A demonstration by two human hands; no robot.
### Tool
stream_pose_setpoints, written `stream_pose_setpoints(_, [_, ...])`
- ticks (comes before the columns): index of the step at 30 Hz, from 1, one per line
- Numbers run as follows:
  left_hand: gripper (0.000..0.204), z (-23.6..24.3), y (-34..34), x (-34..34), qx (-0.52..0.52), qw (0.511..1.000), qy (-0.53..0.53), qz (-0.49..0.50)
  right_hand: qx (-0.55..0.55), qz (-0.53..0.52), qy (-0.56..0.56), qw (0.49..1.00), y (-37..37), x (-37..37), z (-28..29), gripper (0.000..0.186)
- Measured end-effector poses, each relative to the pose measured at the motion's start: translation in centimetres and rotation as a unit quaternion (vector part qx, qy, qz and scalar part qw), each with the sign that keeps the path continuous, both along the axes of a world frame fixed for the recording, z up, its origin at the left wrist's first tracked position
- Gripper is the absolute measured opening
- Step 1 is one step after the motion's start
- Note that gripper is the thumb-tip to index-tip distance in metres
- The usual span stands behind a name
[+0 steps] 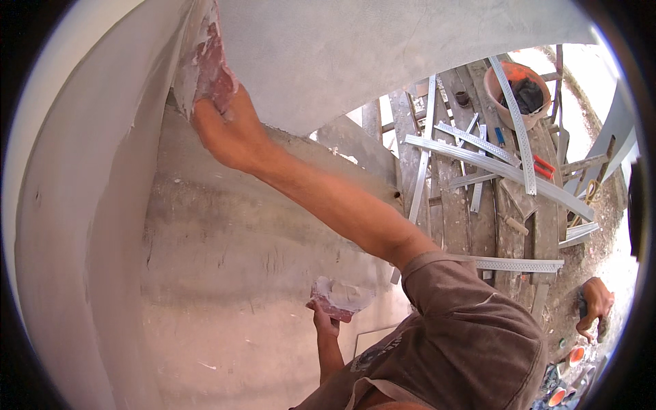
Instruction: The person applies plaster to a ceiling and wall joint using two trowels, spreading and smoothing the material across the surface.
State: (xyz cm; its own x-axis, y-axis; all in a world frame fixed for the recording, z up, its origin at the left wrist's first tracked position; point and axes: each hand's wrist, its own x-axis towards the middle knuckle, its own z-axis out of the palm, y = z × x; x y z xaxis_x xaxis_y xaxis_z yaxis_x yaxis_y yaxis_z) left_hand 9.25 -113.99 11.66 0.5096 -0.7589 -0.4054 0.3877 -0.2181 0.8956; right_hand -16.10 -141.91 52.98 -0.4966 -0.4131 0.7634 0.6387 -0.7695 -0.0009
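My right arm stretches up and across to the far left, where my right hand (229,130) grips a red plaster spreader (217,68) smeared with whitish plaster. Its blade lies against the inner corner where the pale left wall (113,171) meets the smooth grey panel (355,58). Lower down, near my chest, my left hand (326,321) is closed round a second red spreader (332,311). A heap of wet, light plaster (348,295) sits on that one. Between the hands is a grey-beige wall surface (232,260) with stains and scuffs.
Right of me, several perforated metal strips (478,160) lie across worn planks (454,225). An orange bucket (493,85) holding dark material stands among them, near a red-handled tool (544,167) and a small blue object (500,137). Another person (596,301) is at the far lower right.
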Motion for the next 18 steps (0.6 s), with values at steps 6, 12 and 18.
stream_pose_setpoints(6, [0.067, 1.8, -1.0, -1.3, 0.002, 0.998, -0.066, -0.009, 0.059, 0.051, 0.043, 0.996, -3.2, -2.4, 0.2, 0.052])
stream_pose_setpoints(12, [0.079, 3.1, -0.6, 3.9, -0.002, 0.987, -0.138, 0.087, 0.146, -0.015, 0.182, 0.972, 1.7, -6.7, -12.3, 0.042])
stream_pose_setpoints(18, [0.072, 9.1, -1.4, 15.2, 0.036, 0.893, -0.448, 0.031, 0.336, 0.226, 0.191, 0.894, 2.5, -15.8, -30.8, 0.025])
